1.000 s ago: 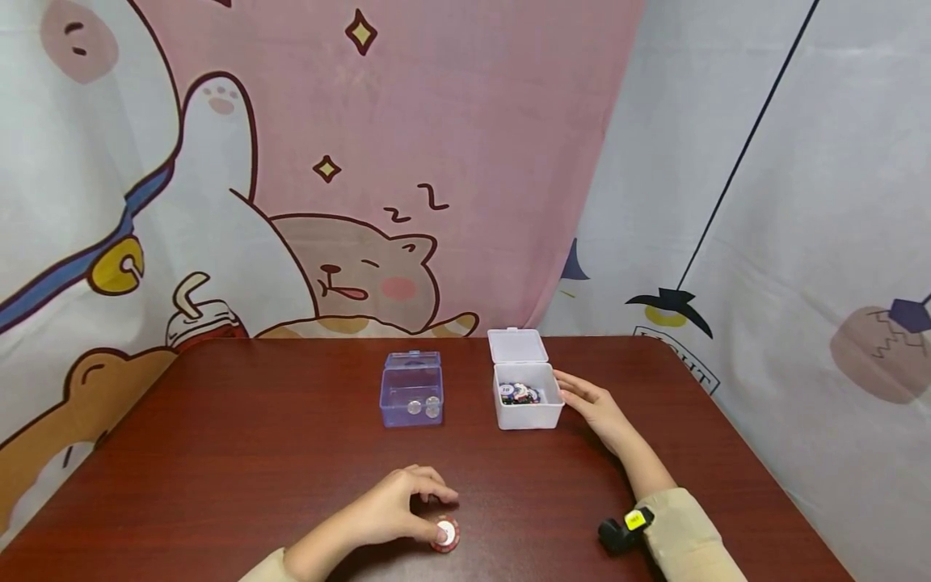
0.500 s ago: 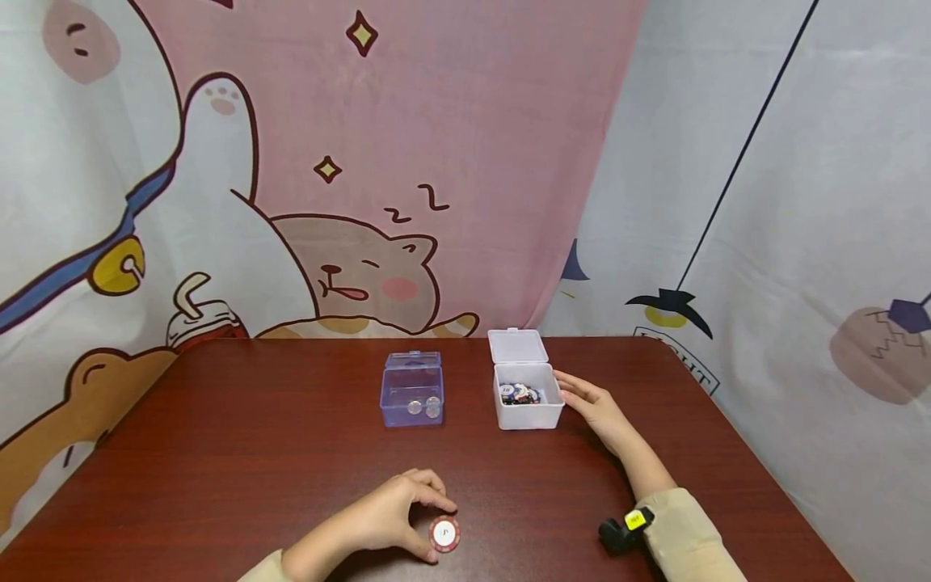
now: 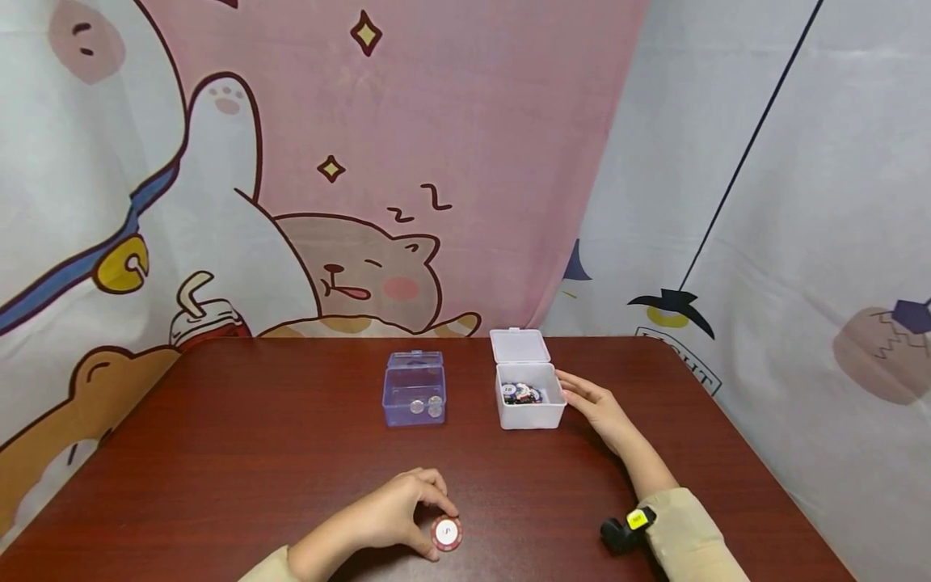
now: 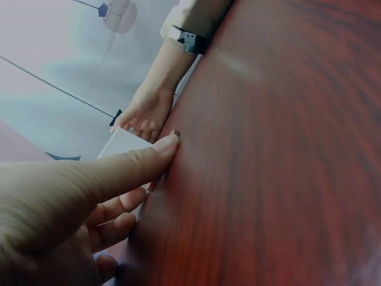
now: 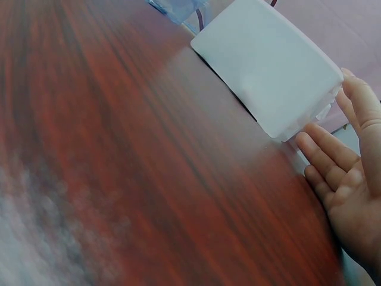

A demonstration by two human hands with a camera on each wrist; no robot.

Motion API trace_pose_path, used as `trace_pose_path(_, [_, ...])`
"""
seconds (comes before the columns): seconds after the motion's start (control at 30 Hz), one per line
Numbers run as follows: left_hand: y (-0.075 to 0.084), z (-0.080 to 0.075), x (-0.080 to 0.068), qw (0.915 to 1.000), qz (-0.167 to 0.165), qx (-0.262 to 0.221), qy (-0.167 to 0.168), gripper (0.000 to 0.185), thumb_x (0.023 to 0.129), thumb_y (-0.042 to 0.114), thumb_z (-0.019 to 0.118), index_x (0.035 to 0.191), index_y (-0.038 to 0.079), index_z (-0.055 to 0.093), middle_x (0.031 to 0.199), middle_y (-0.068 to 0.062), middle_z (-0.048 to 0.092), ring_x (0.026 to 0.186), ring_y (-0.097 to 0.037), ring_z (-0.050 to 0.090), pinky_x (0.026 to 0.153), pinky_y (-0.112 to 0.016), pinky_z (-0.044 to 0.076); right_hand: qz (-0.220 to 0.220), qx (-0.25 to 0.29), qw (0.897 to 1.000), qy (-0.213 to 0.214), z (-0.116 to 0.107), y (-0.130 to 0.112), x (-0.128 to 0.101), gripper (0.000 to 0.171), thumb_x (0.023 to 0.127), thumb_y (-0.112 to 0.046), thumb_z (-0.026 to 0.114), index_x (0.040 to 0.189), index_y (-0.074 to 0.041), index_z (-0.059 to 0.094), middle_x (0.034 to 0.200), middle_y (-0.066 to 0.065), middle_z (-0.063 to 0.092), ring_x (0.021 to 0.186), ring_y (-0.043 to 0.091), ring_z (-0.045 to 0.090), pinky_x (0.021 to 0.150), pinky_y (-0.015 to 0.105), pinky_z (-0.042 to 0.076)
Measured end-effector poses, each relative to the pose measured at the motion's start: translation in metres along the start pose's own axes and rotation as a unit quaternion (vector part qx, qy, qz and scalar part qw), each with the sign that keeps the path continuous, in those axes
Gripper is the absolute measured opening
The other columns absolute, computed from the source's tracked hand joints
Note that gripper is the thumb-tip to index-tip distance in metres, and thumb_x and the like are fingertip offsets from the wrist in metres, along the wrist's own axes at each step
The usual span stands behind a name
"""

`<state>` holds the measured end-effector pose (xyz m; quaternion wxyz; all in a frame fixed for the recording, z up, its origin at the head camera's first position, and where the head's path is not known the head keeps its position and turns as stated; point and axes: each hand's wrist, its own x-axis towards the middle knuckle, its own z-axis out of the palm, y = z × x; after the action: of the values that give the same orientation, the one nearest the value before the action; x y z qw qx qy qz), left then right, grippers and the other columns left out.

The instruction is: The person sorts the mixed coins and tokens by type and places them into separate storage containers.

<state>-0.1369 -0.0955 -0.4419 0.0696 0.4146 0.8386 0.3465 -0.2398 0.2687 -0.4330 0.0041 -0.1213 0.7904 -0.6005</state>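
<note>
A red-rimmed poker chip with a white centre lies near the table's front edge. My left hand pinches the chip by its rim between thumb and index finger; in the left wrist view the thumb covers most of the chip. Further back, my right hand rests its extended fingers against the right side of a white plastic box. The box's lid is folded back, and several poker chips lie inside. In the right wrist view the fingers stay beside the box wall.
A translucent blue box with its lid up stands left of the white one, holding a few clear round pieces. Both stand on a dark red wooden table. A printed cloth hangs behind.
My left thumb has slid off the chip's top to its near rim, and the index finger has come down to the far rim. The right hand has stayed at the white box.
</note>
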Motion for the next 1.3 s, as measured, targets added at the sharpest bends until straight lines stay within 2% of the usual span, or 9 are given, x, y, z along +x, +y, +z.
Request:
trace_pose_path(0.2, [0.002,0.001,0.000,0.9999,-0.010,0.011,-0.001,0.039,0.058,0.023,0.091,0.094,0.024,0.075,0.091,0.020,0.053,0.090,0.000,0.046,0.080,-0.023,0.040,-0.002,-0.008,1.000,0.000,-0.001,0.002,0.000,0.045,0.097,-0.012,0.056,0.140,0.001,0.046,0.133,0.025,0.051,0.124,0.032,0.045,0.089,0.019,0.039])
trace_pose_path(0.37, [0.001,0.002,-0.001,0.9996,0.012,0.024,0.005,0.036,0.059,0.023,0.090,0.091,0.023,0.074,0.088,0.020,0.055,0.087,0.001,0.046,0.076,-0.018,0.040,-0.011,0.006,1.000,-0.003,-0.003,0.018,0.005,0.045,0.097,-0.011,0.057,0.140,-0.001,0.047,0.133,0.025,0.051,0.124,0.033,0.045,0.088,0.017,0.039])
trace_pose_path(0.53, [0.002,0.001,-0.001,0.9979,0.037,0.051,0.010,0.033,0.060,0.024,0.089,0.089,0.022,0.073,0.087,0.021,0.056,0.085,0.002,0.046,0.074,-0.016,0.041,-0.011,0.002,1.000,0.001,-0.005,0.032,0.010,0.046,0.097,-0.017,0.058,0.141,-0.007,0.048,0.134,0.020,0.053,0.124,0.028,0.046,0.089,0.017,0.039])
trace_pose_path(0.9, [0.004,0.002,-0.002,0.9908,0.045,0.124,0.027,0.032,0.056,0.029,0.087,0.082,0.026,0.070,0.084,0.024,0.053,0.081,0.002,0.046,0.069,-0.013,0.038,-0.019,-0.007,1.000,0.006,-0.006,0.034,0.012,0.047,0.095,-0.021,0.060,0.139,-0.007,0.050,0.132,0.018,0.055,0.117,0.013,0.051,0.090,0.019,0.041])
trace_pose_path(1.07, [0.004,0.002,-0.001,0.9874,0.048,0.147,0.037,0.029,0.055,0.029,0.085,0.079,0.026,0.069,0.082,0.025,0.053,0.078,0.002,0.045,0.067,-0.014,0.037,-0.025,-0.007,1.000,0.006,-0.005,0.035,0.012,0.046,0.096,-0.020,0.059,0.139,-0.005,0.050,0.132,0.021,0.054,0.117,0.014,0.051,0.090,0.018,0.040])
trace_pose_path(1.3, [0.005,0.001,0.000,0.9858,0.049,0.150,0.057,0.028,0.056,0.030,0.083,0.078,0.026,0.065,0.078,0.026,0.053,0.077,0.003,0.046,0.065,-0.010,0.037,-0.025,-0.009,1.000,0.005,-0.007,0.035,0.012,0.047,0.096,-0.021,0.059,0.139,-0.006,0.050,0.132,0.020,0.054,0.120,0.018,0.050,0.091,0.020,0.040])
